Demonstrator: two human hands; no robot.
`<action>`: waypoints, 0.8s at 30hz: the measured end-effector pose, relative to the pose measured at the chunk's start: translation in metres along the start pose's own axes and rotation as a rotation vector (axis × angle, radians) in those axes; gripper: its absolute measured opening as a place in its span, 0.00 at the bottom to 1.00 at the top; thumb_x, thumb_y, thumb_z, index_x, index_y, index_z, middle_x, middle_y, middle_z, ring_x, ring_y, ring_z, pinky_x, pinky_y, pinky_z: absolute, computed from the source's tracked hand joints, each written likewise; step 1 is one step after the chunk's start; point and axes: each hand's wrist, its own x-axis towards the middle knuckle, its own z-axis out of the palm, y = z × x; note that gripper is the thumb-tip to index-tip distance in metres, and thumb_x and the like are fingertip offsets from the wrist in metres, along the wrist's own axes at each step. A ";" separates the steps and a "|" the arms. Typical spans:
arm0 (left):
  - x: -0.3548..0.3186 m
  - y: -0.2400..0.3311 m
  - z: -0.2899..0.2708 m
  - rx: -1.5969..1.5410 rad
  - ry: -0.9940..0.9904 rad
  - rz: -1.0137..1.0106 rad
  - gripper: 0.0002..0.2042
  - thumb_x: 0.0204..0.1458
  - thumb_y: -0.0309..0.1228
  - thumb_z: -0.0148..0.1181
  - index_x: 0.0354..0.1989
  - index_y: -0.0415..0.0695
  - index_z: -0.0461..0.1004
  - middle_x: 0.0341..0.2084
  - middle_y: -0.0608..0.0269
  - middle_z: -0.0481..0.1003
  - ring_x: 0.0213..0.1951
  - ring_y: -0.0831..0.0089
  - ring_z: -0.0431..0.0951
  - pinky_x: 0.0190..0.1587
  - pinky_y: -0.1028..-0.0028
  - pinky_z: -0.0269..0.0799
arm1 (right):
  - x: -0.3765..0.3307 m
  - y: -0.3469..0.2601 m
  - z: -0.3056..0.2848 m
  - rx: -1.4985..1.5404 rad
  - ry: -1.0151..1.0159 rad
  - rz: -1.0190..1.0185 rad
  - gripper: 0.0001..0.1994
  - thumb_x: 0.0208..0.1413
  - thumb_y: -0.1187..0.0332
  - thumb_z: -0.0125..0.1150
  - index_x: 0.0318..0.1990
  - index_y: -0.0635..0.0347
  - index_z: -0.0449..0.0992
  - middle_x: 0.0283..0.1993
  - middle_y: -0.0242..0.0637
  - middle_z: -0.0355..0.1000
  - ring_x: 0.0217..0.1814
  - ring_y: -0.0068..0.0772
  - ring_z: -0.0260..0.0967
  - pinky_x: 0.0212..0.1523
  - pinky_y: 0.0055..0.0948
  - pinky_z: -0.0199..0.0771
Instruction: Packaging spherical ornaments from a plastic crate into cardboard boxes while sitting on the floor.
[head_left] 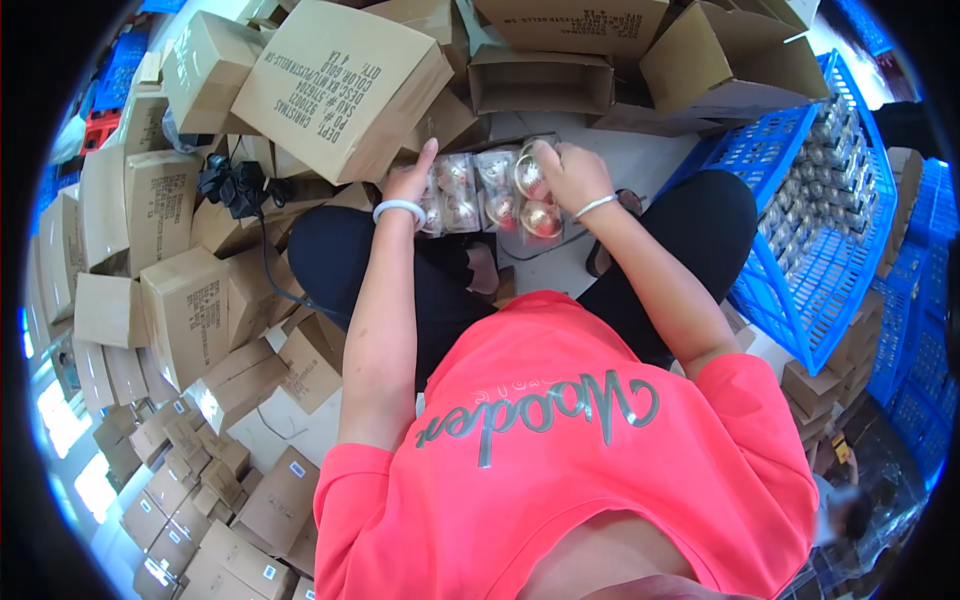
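Above my lap, two clear plastic packs of shiny, round gold ornaments are side by side. My left hand, with a pale bangle at the wrist, grips the outer edge of the left pack. Its thumb points up, and the fingers are partly hidden behind the pack. My right hand, also wearing a bangle, is closed on the top right part of the right pack. The inner edges of the packs nearly meet, and I cannot tell whether they touch.
A blue plastic crate at my right holds many similar packs. A closed brown carton stands ahead on the left, and open cartons lie ahead. A black cable bundle hangs at left near stacked cartons.
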 end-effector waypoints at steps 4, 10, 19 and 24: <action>0.004 -0.008 -0.005 0.053 -0.078 -0.023 0.48 0.32 0.67 0.54 0.46 0.26 0.66 0.45 0.45 0.68 0.45 0.64 0.70 0.49 0.72 0.61 | -0.026 -0.009 -0.008 0.150 -0.186 0.035 0.36 0.50 0.39 0.40 0.41 0.72 0.70 0.28 0.55 0.71 0.37 0.51 0.69 0.42 0.38 0.66; 0.008 0.006 -0.001 0.172 -0.179 -0.109 0.50 0.30 0.67 0.55 0.45 0.23 0.65 0.45 0.41 0.68 0.48 0.60 0.68 0.51 0.72 0.60 | -0.022 0.012 0.007 -0.027 -0.124 -0.012 0.42 0.42 0.35 0.48 0.51 0.70 0.64 0.34 0.57 0.70 0.40 0.50 0.69 0.43 0.38 0.67; 0.009 -0.009 0.037 0.618 0.028 0.149 0.38 0.35 0.48 0.63 0.52 0.35 0.59 0.53 0.39 0.58 0.55 0.51 0.59 0.56 0.64 0.56 | 0.032 0.043 0.048 -0.177 0.116 0.190 0.30 0.45 0.55 0.58 0.57 0.48 0.58 0.54 0.44 0.59 0.52 0.44 0.63 0.46 0.37 0.67; -0.005 0.050 0.006 0.657 -0.212 0.489 0.29 0.43 0.42 0.59 0.50 0.35 0.63 0.42 0.47 0.70 0.47 0.58 0.69 0.50 0.70 0.63 | 0.036 0.041 0.031 -0.132 0.348 0.099 0.26 0.42 0.60 0.60 0.53 0.48 0.64 0.51 0.44 0.63 0.48 0.45 0.65 0.46 0.39 0.67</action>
